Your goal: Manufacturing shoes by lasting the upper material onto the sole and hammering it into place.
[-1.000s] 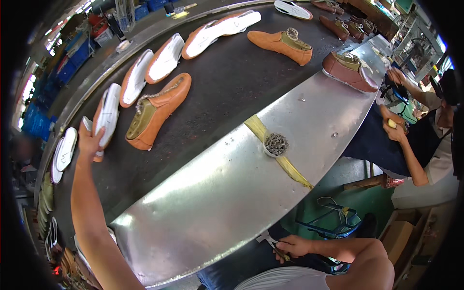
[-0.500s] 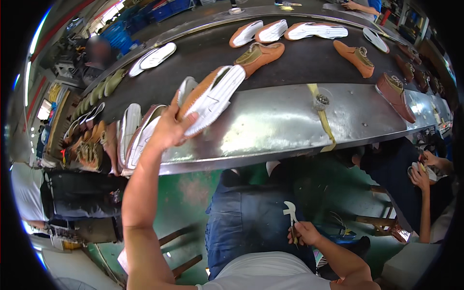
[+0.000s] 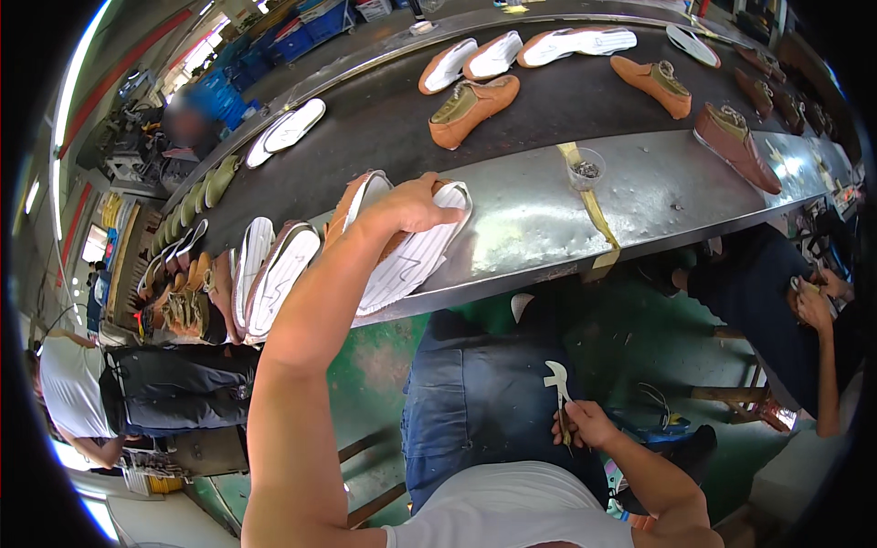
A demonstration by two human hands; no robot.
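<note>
My left hand (image 3: 420, 205) is closed over the upper end of a tan shoe (image 3: 406, 269), whose white sole faces me at the bench's front edge. A second tan shoe (image 3: 345, 205) with a white sole lies against it, just left of my fingers. Low over my lap, my right hand (image 3: 586, 426) grips shoemaker's pincers (image 3: 558, 382), with their pale, hammer-like head pointing up. To the left of the held shoe, white-soled shoes (image 3: 283, 274) lean in a row.
The metal bench edge (image 3: 512, 242) crosses before me, bearing a clear cup of small metal bits (image 3: 585, 170) over yellow tape. Tan shoes (image 3: 475, 110), white-soled shoes (image 3: 575, 44) and a brown shoe (image 3: 735, 151) stand beyond. Another person's hands (image 3: 813, 297) work at right.
My left hand has lowered the tan shoes toward the bench edge and now lies over the top of one. My right hand still holds the pincers over my lap.
</note>
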